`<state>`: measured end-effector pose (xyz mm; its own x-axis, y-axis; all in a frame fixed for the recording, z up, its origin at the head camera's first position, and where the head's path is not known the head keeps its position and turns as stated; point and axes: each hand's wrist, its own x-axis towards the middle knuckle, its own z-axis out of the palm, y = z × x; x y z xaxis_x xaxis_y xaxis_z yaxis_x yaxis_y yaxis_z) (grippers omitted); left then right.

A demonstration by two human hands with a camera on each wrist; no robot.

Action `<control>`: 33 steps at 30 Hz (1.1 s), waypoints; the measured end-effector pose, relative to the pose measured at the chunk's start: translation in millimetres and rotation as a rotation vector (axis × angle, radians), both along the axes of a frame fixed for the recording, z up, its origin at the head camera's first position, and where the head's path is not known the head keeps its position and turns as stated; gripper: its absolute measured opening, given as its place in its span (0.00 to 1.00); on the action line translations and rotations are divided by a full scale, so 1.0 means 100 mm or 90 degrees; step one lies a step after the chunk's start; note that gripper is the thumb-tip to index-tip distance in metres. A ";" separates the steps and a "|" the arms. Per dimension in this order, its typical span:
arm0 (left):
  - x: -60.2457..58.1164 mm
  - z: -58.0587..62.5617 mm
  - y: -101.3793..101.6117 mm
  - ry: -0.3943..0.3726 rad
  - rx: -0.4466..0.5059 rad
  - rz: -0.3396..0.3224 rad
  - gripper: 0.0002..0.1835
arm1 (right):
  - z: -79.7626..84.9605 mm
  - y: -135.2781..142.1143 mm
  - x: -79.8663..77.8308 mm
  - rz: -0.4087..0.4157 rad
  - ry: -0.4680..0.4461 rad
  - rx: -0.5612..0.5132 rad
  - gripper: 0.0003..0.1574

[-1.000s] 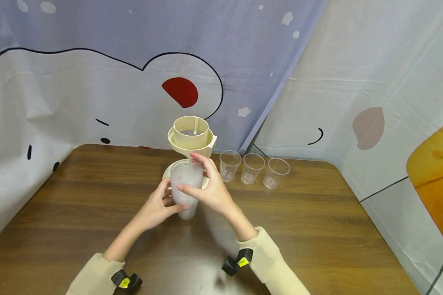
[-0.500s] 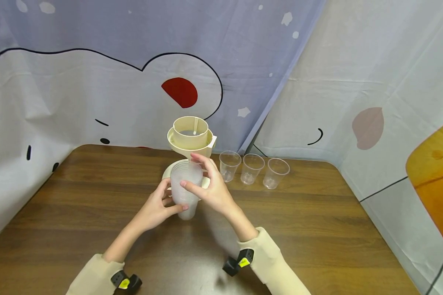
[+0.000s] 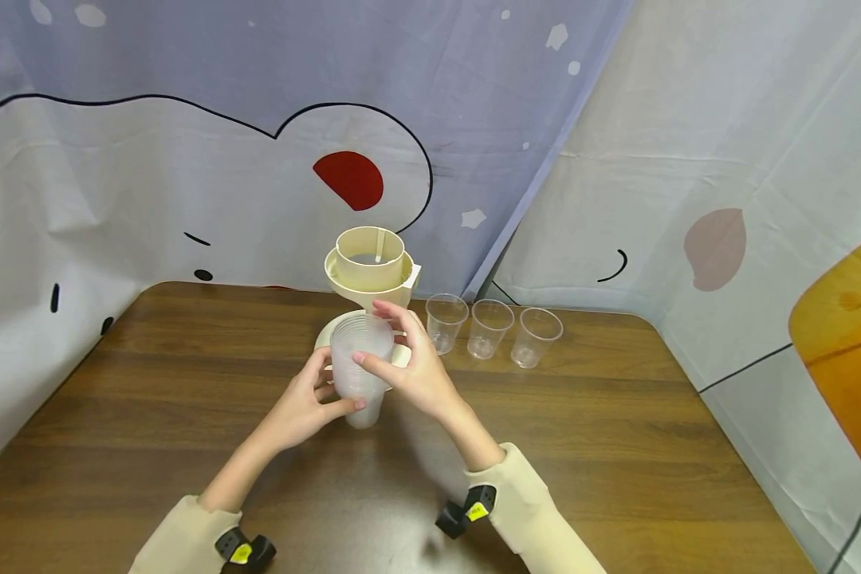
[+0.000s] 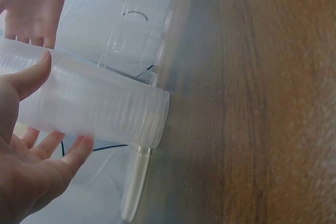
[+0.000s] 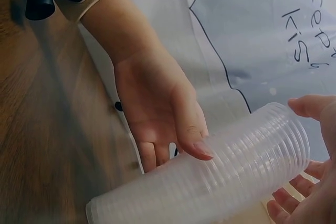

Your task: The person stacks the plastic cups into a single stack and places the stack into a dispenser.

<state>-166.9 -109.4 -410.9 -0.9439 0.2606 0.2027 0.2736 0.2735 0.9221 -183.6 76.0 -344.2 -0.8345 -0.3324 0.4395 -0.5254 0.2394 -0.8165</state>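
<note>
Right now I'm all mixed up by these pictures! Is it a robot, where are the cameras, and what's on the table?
No robot here, just a person's two bare hands. The biggest picture comes from a camera on the head, looking down. The other two come from cameras on the wrists, probably those black gadgets.

The left grip and right grip both hold a stack of clear cups, the right one higher up. On the wooden table stand three cups in a row and, behind the stack, a cream stand. A printed cloth hangs behind.
</note>
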 end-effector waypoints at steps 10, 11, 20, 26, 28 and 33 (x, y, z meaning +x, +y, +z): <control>0.00 -0.01 0.00 -0.002 -0.013 0.005 0.41 | 0.04 0.15 -0.01 -0.004 0.001 -0.023 0.38; 0.00 -0.01 0.00 -0.001 -0.013 0.005 0.41 | 0.04 0.17 -0.02 -0.006 0.002 -0.024 0.38; -0.01 -0.02 0.00 0.017 -0.016 0.002 0.41 | 0.05 0.32 -0.03 -0.017 -0.007 -0.064 0.36; -0.01 -0.03 0.00 0.017 -0.014 0.007 0.41 | 0.06 0.38 -0.04 -0.039 0.000 -0.066 0.37; -0.01 -0.03 0.00 0.016 -0.016 0.010 0.40 | 0.06 0.41 -0.05 -0.042 0.003 -0.065 0.36; -0.01 -0.03 0.00 0.015 -0.017 0.009 0.41 | 0.06 0.48 -0.06 -0.048 0.004 -0.070 0.35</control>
<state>-168.0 -109.5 -414.2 -0.9426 0.2528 0.2180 0.2910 0.3019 0.9079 -189.1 124.1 -338.0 -0.8523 -0.2188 0.4750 -0.5145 0.1881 -0.8366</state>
